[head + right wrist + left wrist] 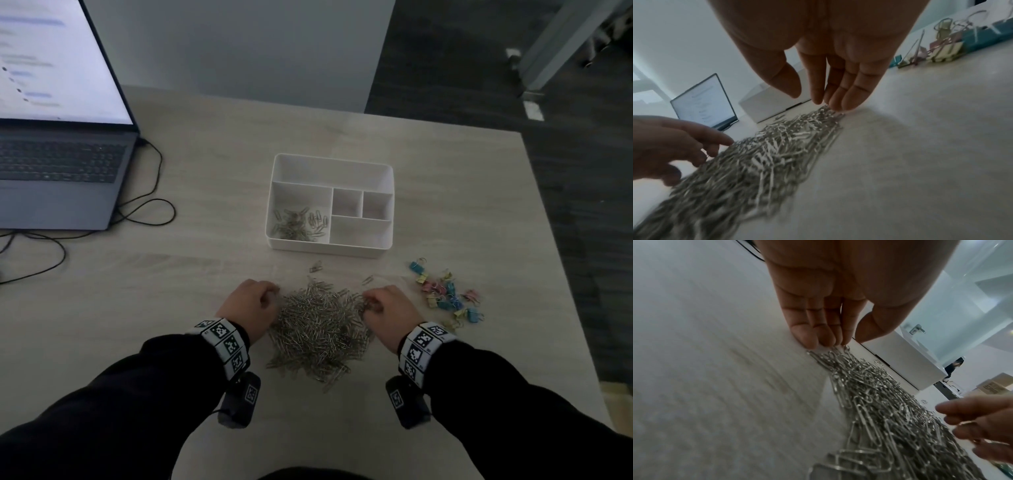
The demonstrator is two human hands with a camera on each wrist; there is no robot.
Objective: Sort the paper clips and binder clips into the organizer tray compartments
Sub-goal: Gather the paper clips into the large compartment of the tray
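A big heap of silver paper clips [318, 329] lies on the table in front of me. My left hand [253, 305] stands at the heap's left edge and my right hand [387, 311] at its right edge. In the left wrist view, straight fingers [813, 339] touch the table at the heap's [879, 402] far end. The right wrist view shows the right fingertips [846, 100] on the heap's [766, 154] far corner; neither hand clasps anything. Beyond stands the white organizer tray [325, 249], with some paper clips [298, 222] in its front-left compartment. Coloured binder clips [445, 294] lie to my right.
An open laptop [58, 137] with a black cable [147, 205] sits at the far left. Two stray paper clips [315, 266] [368, 280] lie between heap and tray. The table's right edge [561, 274] runs just past the binder clips.
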